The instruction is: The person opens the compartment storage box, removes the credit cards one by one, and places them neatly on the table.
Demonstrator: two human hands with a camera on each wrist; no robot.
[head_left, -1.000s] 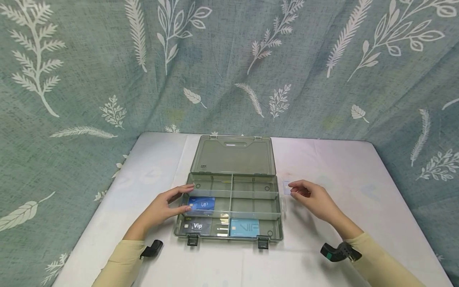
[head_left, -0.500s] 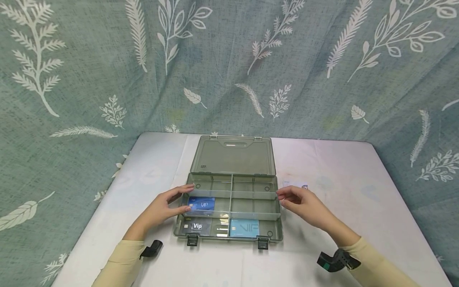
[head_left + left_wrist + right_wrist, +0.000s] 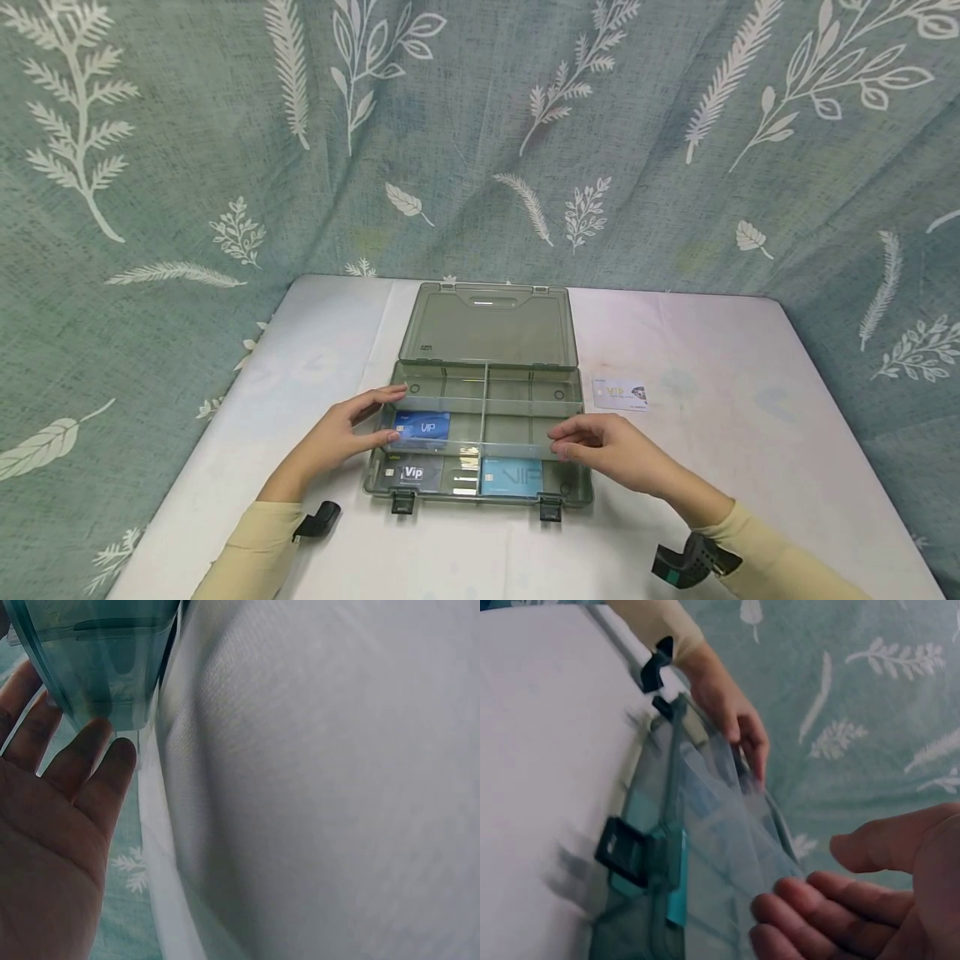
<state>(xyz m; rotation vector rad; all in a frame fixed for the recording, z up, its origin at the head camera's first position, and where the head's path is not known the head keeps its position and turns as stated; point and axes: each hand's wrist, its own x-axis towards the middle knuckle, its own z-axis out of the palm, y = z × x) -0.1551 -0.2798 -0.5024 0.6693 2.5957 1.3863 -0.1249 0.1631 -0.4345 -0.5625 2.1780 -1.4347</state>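
Note:
A smoky, see-through compartment box (image 3: 487, 501) lies with its lid (image 3: 491, 329) folded back. My left hand (image 3: 348, 429) rests at its left wall, thumb and fingers spread over the rim; in the left wrist view the fingers are extended against the box's side. Over the right half of the box hovers my right hand (image 3: 618, 454), nothing visible between thumb and bent fingers. In the right wrist view its fingertips (image 3: 769, 907) overlap the clear dividers (image 3: 720, 814). Inside lie a blue VIP card (image 3: 423, 427), a dark grey Vip card (image 3: 412, 474) and a light blue card (image 3: 512, 477).
A white VIP card (image 3: 619, 394) lies on the white-covered table (image 3: 720, 358), right of the box. Two black latches, including the right latch (image 3: 551, 510), stick out from the front edge. A green leaf-patterned curtain (image 3: 465, 150) hangs behind.
My right hand has moved left and toward the front, off the white card and over the box's right side, uncovering the card. The left hand has stayed in place.

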